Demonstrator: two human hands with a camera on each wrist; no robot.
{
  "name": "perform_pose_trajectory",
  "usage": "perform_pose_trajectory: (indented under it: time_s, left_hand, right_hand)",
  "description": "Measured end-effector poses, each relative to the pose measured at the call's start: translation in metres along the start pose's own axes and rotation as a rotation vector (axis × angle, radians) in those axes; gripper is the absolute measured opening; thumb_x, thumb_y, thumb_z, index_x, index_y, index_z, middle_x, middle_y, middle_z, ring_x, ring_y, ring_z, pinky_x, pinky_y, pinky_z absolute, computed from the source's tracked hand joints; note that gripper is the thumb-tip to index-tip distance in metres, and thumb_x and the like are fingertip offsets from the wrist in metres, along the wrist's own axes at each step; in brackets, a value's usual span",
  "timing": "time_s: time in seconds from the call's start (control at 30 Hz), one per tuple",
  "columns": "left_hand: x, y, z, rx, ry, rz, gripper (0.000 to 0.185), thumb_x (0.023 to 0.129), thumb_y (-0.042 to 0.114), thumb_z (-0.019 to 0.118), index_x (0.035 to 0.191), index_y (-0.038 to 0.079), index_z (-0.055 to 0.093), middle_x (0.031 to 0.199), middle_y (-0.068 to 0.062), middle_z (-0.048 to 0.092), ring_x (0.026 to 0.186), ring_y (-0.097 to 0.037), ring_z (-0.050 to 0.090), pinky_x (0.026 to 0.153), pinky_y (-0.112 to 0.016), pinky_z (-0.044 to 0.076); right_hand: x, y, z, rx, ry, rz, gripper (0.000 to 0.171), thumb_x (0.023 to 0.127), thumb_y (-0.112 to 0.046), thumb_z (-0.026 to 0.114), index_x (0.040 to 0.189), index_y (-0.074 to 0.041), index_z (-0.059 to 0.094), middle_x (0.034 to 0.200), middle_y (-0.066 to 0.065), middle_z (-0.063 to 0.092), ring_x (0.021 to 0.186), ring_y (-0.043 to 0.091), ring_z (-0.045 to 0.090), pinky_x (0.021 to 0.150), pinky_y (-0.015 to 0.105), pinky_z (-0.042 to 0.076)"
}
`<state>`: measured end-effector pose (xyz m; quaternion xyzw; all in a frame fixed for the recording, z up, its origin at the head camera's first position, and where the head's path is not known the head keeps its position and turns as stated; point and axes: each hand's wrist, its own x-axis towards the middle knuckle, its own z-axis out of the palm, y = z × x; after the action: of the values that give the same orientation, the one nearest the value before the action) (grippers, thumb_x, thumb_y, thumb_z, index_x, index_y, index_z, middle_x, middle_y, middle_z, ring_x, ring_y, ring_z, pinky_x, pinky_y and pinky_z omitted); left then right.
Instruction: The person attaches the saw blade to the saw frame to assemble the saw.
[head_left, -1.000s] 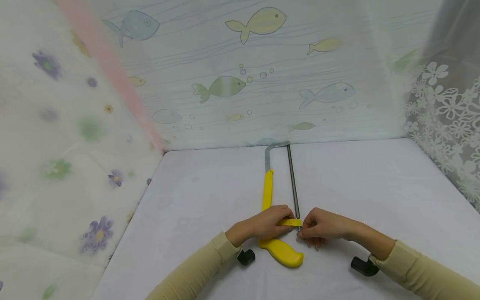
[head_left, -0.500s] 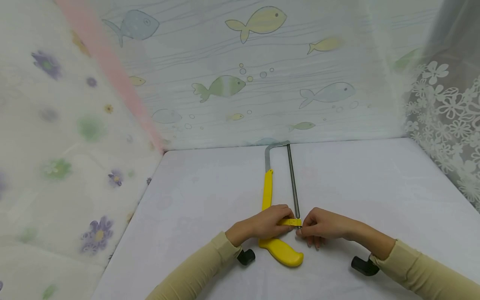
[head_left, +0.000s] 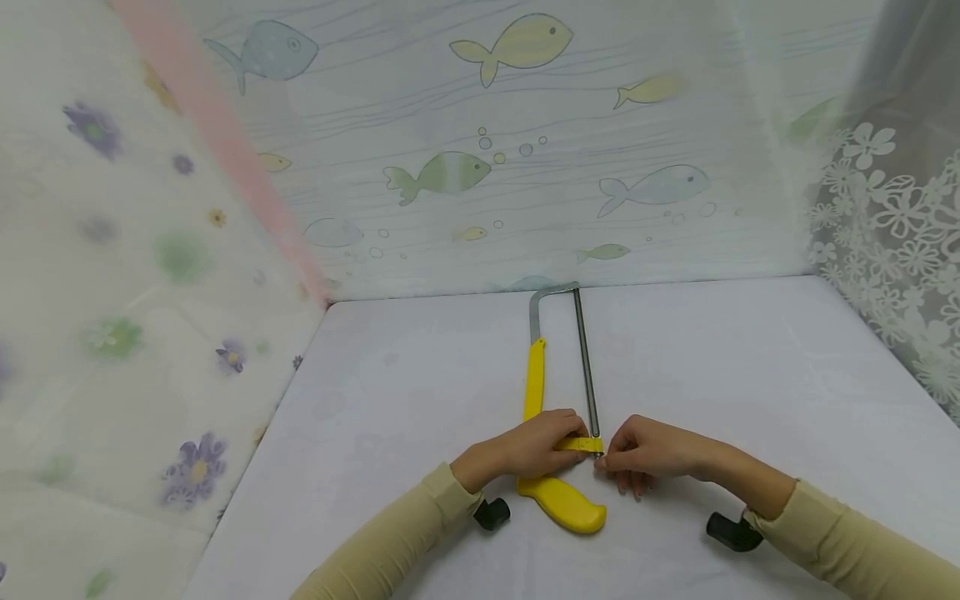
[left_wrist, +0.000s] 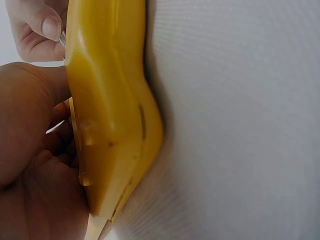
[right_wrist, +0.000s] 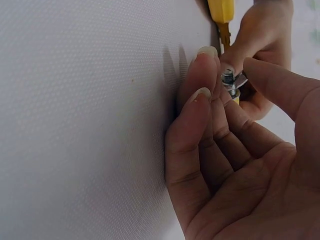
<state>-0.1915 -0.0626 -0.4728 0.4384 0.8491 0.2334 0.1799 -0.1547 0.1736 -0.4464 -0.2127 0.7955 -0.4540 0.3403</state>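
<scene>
A fish-print curtain (head_left: pixel 442 117) hangs behind a white table (head_left: pixel 712 358), with a flowered curtain (head_left: pixel 142 333) to the left and white lace (head_left: pixel 903 217) to the right. A yellow-handled hacksaw (head_left: pixel 534 379) lies near mid-table, its far end by the back edge, tabletop stretching to either side. The left hand (head_left: pixel 536 442) grips the saw, fingers curled and partly hidden. The right hand (head_left: pixel 656 452), just beside it, pinches a metal screw (right_wrist: pixel 228 77) between thumb and fingertip, other fingers bent.
</scene>
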Motion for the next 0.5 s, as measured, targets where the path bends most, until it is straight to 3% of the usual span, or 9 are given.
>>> perform_pose_trajectory:
  time_s: [0.5]
  left_hand:
    - [-0.0001,0.0006,-0.0004,-0.003,0.001,-0.011,0.02,0.104,0.021,0.062,0.12,0.011,0.064,0.11,0.004,0.061,0.097,-0.005,0.053,0.09,-0.014,0.043]
  right_hand:
    - [-0.0031,0.0023,-0.0024,-0.011,0.007,-0.061,0.018,0.097,-0.015,0.069,0.086,-0.002,0.071,0.068,0.008,0.064,0.056,0.015,0.056,0.05,0.024,0.044]
